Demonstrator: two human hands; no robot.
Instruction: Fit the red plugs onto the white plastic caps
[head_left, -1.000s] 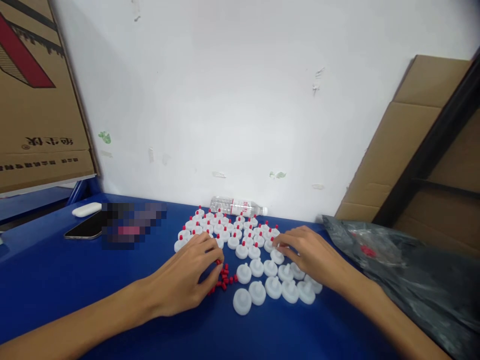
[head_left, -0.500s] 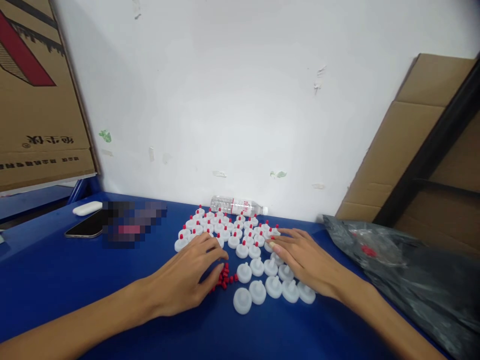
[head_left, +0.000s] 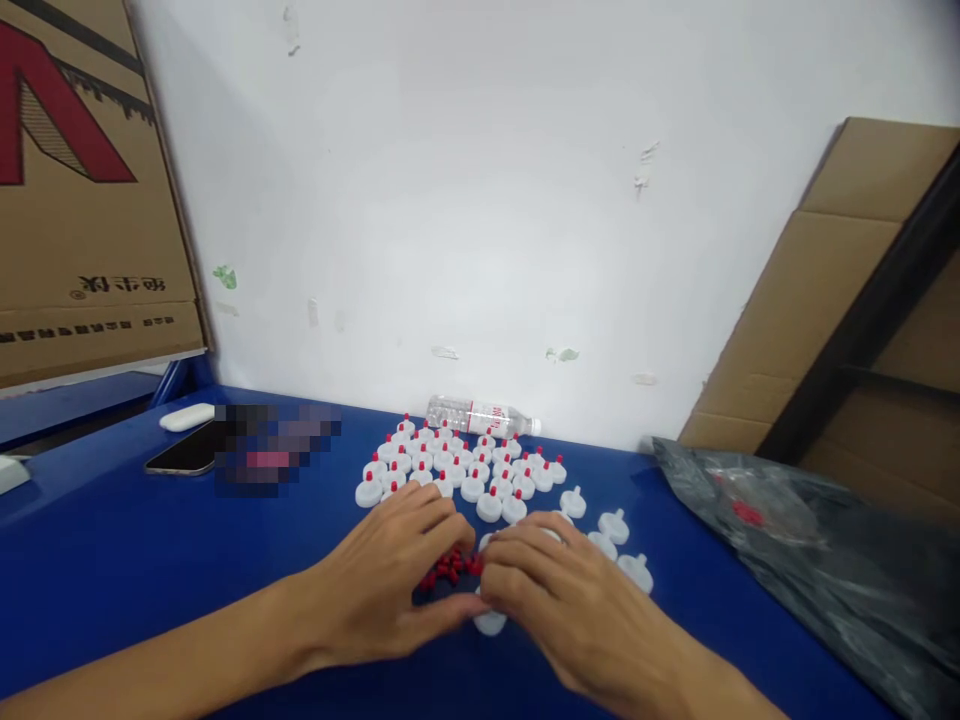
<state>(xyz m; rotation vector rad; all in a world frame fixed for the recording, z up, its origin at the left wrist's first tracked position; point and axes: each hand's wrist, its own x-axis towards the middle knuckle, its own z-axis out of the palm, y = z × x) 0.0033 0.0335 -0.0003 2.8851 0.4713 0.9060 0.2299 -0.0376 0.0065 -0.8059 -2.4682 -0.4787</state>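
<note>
Several small red caps (head_left: 450, 566) lie in a loose pile on the blue table. My left hand (head_left: 401, 575) arches over them, its thumb stretched to the right and apart from the bent fingers. My right hand (head_left: 566, 595) is curled beside the pile, and its fingertips, almost meeting my left thumb, are hidden. Round white nozzle lids (head_left: 636, 573) without red tips stand around and partly under my right hand. Behind both hands, white nozzle lids with red tips (head_left: 490, 505) are grouped upright in rows.
A clear plastic bottle (head_left: 484, 416) lies on its side near the wall. At left are a phone (head_left: 184, 450) and a white rounded object (head_left: 187, 417). A dark plastic bag (head_left: 825, 560) covers the right edge. A cardboard box (head_left: 97, 230) stands at the left.
My right hand has come left and nearer, from the red-tipped lids to the red pile, and its fingers have curled. My left thumb has stretched out to the right.
</note>
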